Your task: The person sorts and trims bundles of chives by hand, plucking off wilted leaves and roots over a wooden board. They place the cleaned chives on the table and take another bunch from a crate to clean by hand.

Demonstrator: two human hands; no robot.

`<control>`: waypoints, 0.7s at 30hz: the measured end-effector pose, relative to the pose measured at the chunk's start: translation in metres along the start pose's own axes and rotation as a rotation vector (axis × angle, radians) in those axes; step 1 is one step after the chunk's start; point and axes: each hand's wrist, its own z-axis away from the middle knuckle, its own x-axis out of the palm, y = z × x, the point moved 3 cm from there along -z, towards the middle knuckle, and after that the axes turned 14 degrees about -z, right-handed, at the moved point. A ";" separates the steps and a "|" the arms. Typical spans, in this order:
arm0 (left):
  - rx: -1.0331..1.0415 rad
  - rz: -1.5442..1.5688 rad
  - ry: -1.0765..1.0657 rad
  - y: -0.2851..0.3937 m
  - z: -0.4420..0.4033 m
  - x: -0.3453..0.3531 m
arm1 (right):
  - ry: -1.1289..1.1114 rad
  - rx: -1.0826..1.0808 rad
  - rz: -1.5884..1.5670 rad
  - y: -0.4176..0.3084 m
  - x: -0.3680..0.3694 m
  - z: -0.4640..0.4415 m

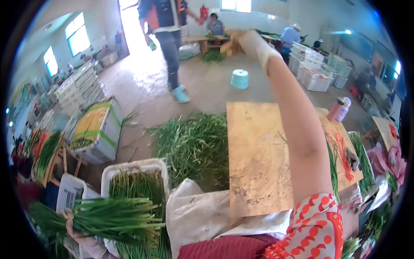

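One green bunch (116, 218) partly hides the left hand (72, 226)

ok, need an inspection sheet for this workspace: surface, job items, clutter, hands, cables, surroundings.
Surface: wooden board, dark smudges toward its near end.
Job's things: green bunch, partly hiding a white crate that holds more stalks.
Clutter: loose green leaves heaped left of the board; red strips at right.
Hands: left hand closed around the bunch; right hand stretched far forward, blurred, grip unclear.
Cables: nothing seen.
Surroundings: person standing or walking ahead; turquoise bucket on the floor; stacked crates on both sides.
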 end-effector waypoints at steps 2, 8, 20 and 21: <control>0.140 -1.647 0.716 0.043 0.000 0.041 | -0.387 0.162 -0.006 -0.012 0.031 0.090; -0.064 -0.210 0.975 0.034 -0.067 0.050 | 0.168 0.235 0.926 0.199 0.091 0.246; -0.048 0.173 0.937 0.009 -0.214 0.060 | -0.451 0.513 -0.978 0.098 0.178 0.283; -0.016 0.146 1.013 0.005 -0.216 0.056 | -0.442 0.515 -0.981 0.094 0.181 0.281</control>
